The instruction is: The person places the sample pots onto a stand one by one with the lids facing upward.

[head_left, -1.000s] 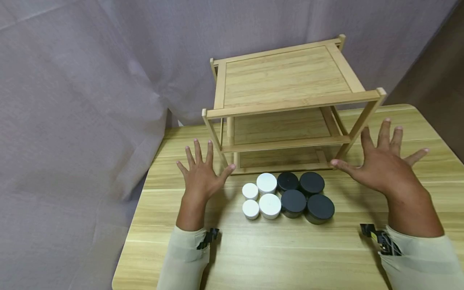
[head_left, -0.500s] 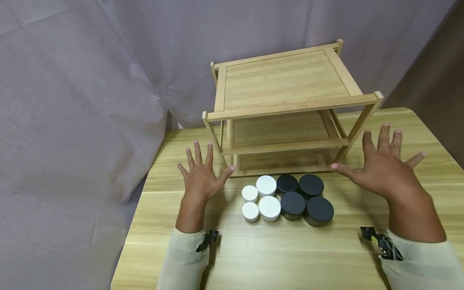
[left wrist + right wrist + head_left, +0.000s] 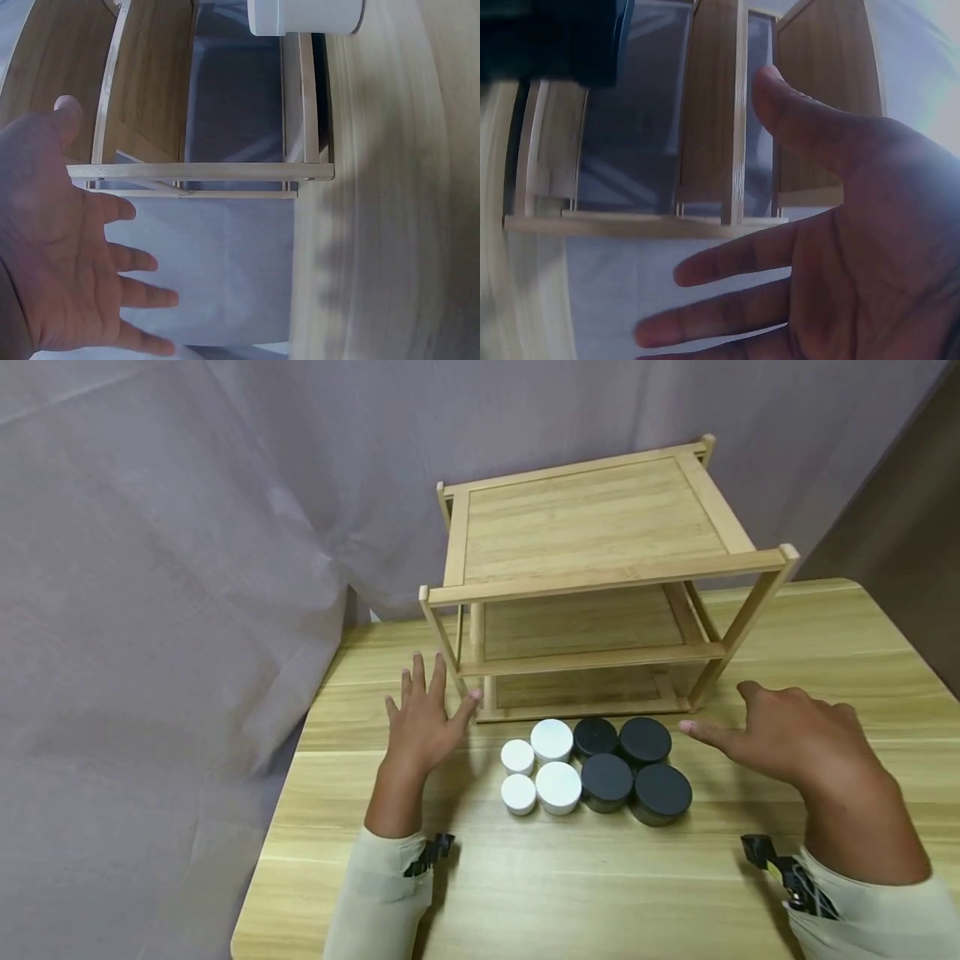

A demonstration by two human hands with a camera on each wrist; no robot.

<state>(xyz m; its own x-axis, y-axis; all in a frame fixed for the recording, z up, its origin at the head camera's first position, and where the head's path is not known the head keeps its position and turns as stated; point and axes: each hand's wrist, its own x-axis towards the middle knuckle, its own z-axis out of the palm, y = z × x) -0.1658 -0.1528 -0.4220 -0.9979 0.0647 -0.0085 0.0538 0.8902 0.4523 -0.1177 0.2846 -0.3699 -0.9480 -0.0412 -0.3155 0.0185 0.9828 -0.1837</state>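
My left hand (image 3: 422, 735) hovers left of the jars with its fingers straight and thumb out, holding nothing. My right hand (image 3: 802, 743) is on the other side, thumb pointing toward the black jars and fingers bent downward; its palm (image 3: 877, 262) is bare in the right wrist view. Between the hands stand lidded jars in two rows: small white jars (image 3: 519, 794), larger white jars (image 3: 558, 787) and several black jars (image 3: 662, 793). Part of a white jar (image 3: 304, 15) shows in the left wrist view, and a dark jar (image 3: 551, 41) in the right.
A tiered bamboo shelf rack (image 3: 592, 577) stands just behind the jars, its front legs close to both hands. Everything rests on a wooden table (image 3: 570, 893). A grey cloth (image 3: 187, 610) hangs behind and to the left.
The right hand's fingers have gone from spread to bent downward. The left hand's fingers have drawn closer together, and the hand has shifted slightly right. The jars and rack stay in place.
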